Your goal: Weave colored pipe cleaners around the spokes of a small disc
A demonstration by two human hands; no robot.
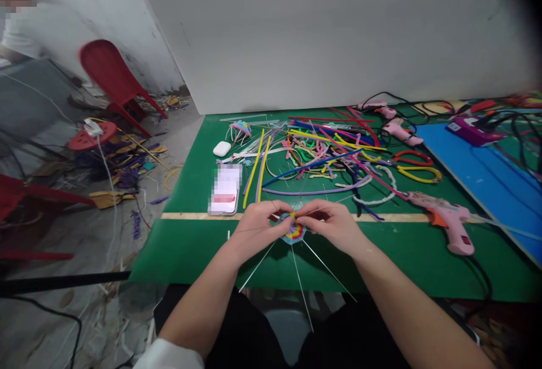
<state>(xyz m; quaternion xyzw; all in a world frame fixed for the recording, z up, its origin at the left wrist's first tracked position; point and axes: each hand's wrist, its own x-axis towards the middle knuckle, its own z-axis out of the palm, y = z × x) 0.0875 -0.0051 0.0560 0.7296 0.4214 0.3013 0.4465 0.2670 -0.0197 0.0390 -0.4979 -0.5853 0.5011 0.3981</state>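
Observation:
Between my two hands is a small round weaving with rings of light blue, red, yellow and purple, held just above the near part of the table. Thin stiff spokes stick out from it, several pointing down toward my lap. My left hand pinches its left side, thumb on top. On the other side, the thumb and fingertips of my right hand close on its upper right edge, near a yellow bit. My fingertips partly cover the top of the piece.
The green table carries a heap of coloured pipe cleaners, a phone, a white case and scissors. A pink glue gun lies at right beside a blue board. A red chair and a person are at left.

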